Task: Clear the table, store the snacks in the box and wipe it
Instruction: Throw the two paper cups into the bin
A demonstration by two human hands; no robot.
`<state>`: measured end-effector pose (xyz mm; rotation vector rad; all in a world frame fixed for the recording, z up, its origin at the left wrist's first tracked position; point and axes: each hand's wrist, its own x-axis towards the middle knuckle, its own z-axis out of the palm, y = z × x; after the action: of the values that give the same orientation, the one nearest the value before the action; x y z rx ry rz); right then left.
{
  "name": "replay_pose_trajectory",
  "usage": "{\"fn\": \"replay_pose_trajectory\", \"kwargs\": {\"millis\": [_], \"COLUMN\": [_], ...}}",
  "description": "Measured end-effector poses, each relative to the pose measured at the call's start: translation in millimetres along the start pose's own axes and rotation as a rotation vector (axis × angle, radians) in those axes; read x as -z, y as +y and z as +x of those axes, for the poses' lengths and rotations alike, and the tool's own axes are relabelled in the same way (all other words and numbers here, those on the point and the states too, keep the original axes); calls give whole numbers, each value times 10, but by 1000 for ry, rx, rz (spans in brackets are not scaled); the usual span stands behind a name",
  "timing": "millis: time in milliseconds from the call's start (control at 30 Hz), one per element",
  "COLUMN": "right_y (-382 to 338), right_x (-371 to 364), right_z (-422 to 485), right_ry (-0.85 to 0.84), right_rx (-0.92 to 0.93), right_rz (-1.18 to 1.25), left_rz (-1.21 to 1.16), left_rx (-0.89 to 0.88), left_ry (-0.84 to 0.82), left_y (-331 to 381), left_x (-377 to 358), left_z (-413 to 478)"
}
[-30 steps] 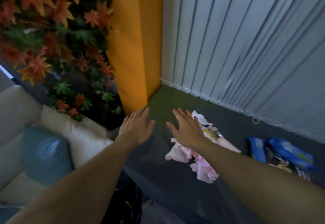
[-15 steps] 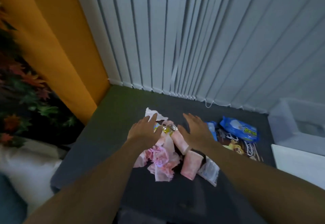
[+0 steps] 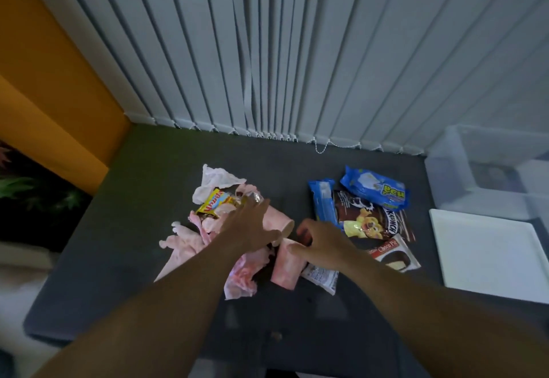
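The snacks (image 3: 365, 220) lie in a loose cluster on the right half of the dark counter (image 3: 142, 199): two blue packs, a brown Krunch bag and a Choco Pie pack, overlapping one another. Right of them, at the counter's far corner, stands the clear box (image 3: 445, 175); what is in it cannot be told through its walls. Its white lid (image 3: 487, 253) lies flat just in front of it.

The right hand (image 3: 323, 244) is just left of the snacks, fingers curled and thumb pinching the top end of a pink cup (image 3: 285, 270) lying on its side. The left hand (image 3: 252, 226) reaches over a second cup (image 3: 277, 220), fingers stretched out straight and gripping nothing. Around it lie crumpled pink tissues (image 3: 184, 241) and a yellow wrapper (image 3: 212, 202). Grey blinds (image 3: 297, 50) hang behind the counter.
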<state>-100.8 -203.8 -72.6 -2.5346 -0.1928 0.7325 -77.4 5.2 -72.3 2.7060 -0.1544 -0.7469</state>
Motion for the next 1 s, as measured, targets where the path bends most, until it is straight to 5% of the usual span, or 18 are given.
{"fn": "replay_pose_trajectory", "kwargs": {"millis": [433,733,1000], "right_y": [-33,-89,-426], "right_x": [-160,133,432], "right_z": [97,70,156], "right_ry": [-108,2,188], "right_rx": [60,51,136], "right_rz": [158,225,209], "left_rz": [273,150,-124], "left_rx": [-220,-189,17], "left_ry": [5,204,401], "left_y": [-27,10,-143], "left_x": [-144,90,554], "left_z": [172,123,-229]}}
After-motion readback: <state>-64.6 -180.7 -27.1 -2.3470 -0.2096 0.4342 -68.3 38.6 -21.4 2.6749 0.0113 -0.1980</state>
